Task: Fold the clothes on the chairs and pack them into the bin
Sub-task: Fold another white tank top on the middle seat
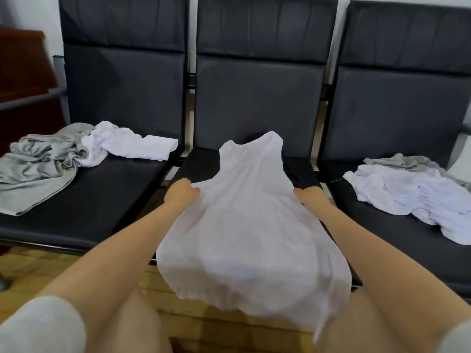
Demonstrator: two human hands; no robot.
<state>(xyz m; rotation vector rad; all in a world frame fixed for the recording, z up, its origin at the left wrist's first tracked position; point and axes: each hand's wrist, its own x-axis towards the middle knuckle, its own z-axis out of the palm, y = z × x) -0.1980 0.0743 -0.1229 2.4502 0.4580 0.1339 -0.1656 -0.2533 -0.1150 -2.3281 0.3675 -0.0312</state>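
Observation:
A thin white garment (pixel 244 225) is stretched over the middle black seat (pixel 201 161), with its far end toward the backrest and its near end hanging past the seat's front edge. My left hand (pixel 179 193) grips its left edge and my right hand (pixel 309 196) grips its right edge, thumbs on top. A crumpled grey garment (pixel 38 161) and a white one (pixel 127 145) lie on the left seat. On the right seat sits a heap of white clothes (pixel 413 197) with a grey piece (pixel 405 160) behind. A dark item peeks from under the held garment. No bin is in view.
Three black padded chairs stand in a row against a white wall. A dark wooden cabinet (pixel 23 80) and a grey rail (pixel 30 98) are at the far left. Yellowish tiled floor (pixel 229 329) shows below the seats.

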